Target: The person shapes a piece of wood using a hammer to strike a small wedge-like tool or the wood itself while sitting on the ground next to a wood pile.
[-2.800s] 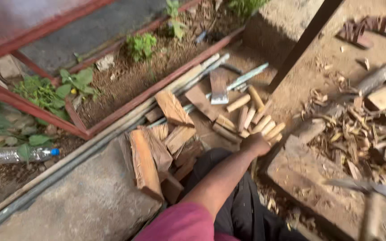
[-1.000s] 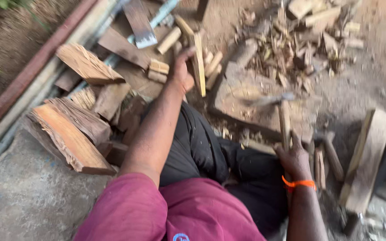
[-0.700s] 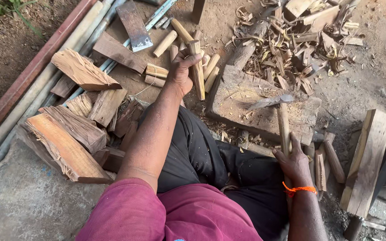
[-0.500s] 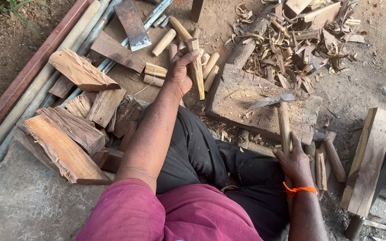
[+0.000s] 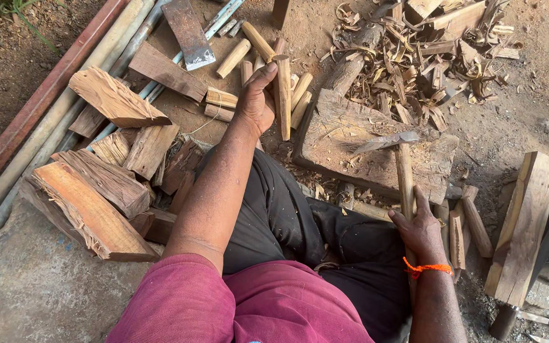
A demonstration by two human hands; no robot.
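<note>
On the dirt ground ahead of the seated person, a short wooden stick (image 5: 283,95) is gripped by the left hand (image 5: 255,101), with the fingers closed round its upper part. The stick's long axis runs almost straight away from the body, its lower end pointing back toward the knees and its top end up among the other cut sticks (image 5: 239,57) that are scattered on the soil just beyond. The stick is held just left of the chopping block (image 5: 351,152), a flat, weathered slab that is set between the two hands. The left hand is the nearer one to the stick by far; the right hand (image 5: 422,232) is kept well apart, low beside the right knee, closed on the wooden handle of a hatchet (image 5: 404,171). The handle runs away from the body, and its metal blade (image 5: 386,141) is rested on the top of the block, to the right of the stick. An orange thread (image 5: 428,269) is worn at the right wrist. No container is seen; the wood is kept in loose heaps only. Split logs (image 5: 106,184) are piled to the left, against long metal pipes (image 5: 52,121), while shavings and offcuts (image 5: 427,57) are strewn beyond the block. A thick plank (image 5: 522,228) is propped at the far right.
</note>
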